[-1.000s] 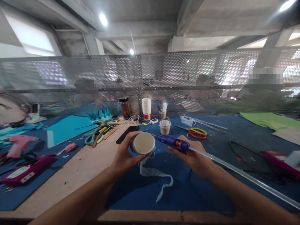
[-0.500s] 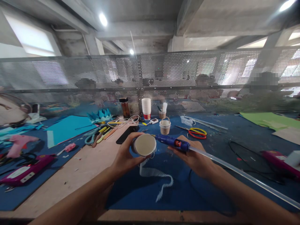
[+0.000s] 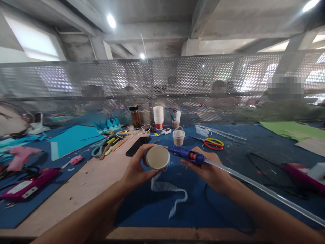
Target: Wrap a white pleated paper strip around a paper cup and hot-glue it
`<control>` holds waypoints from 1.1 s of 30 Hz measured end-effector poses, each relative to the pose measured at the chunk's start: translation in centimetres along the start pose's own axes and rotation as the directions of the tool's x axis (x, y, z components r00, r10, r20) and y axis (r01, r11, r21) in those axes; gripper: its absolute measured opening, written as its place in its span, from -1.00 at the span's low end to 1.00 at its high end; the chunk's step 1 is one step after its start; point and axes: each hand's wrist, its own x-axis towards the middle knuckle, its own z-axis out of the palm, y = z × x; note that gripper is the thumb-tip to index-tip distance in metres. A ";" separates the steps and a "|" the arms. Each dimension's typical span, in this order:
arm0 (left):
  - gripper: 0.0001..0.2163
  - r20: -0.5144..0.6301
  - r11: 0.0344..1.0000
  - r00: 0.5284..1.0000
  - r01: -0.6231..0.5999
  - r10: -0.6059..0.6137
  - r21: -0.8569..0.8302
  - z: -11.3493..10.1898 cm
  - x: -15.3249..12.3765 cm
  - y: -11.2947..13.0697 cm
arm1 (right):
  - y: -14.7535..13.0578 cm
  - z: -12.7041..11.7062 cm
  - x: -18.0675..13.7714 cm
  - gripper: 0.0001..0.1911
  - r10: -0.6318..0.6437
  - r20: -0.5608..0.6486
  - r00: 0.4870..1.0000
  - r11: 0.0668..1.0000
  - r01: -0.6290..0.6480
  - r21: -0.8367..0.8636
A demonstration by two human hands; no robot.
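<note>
My left hand (image 3: pixel 138 162) is wrapped round a paper cup (image 3: pixel 157 158), its open mouth tilted toward me. In my right hand (image 3: pixel 207 169) is a blue hot glue gun (image 3: pixel 186 154), its tip at the cup's upper right rim; whether it touches I cannot tell. A long clear glue stick (image 3: pixel 254 184) runs out of the gun's back end to the lower right. A pleated whitish strip (image 3: pixel 169 187) hangs or lies below the cup on the blue mat. Just beyond the cup stands a small handled basket (image 3: pixel 178 137) made from a cup.
Scissors (image 3: pixel 213 144) with red and yellow handles lie to the right. A black phone (image 3: pixel 137 145) and several hand tools (image 3: pixel 111 145) are at the left. Stacked paper cups (image 3: pixel 158 118) and a dark jar (image 3: pixel 135 117) stand before a perforated metal screen (image 3: pixel 177 78). A pink glue gun (image 3: pixel 21 156) lies far left.
The cup and the glue gun tip have shifted very slightly; both hands keep their holds. Nothing else has visibly moved.
</note>
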 end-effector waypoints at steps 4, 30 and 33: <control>-0.38 0.015 1.000 1.000 0.005 -0.004 -0.012 0.0 0.0 0.1 | -0.1 0.0 0.0 -0.67 0.001 0.005 1.000 1.000 -0.001 0.001; -0.39 0.018 1.000 1.000 -0.003 0.003 -0.010 0.2 -0.1 0.0 | -0.4 -0.3 -0.1 -0.70 -0.001 0.005 1.000 0.998 0.001 0.061; -0.39 0.022 1.000 1.000 -0.004 0.004 -0.012 0.2 -0.1 0.0 | -0.4 -0.3 -0.1 -0.70 -0.005 0.010 1.000 0.998 0.005 0.060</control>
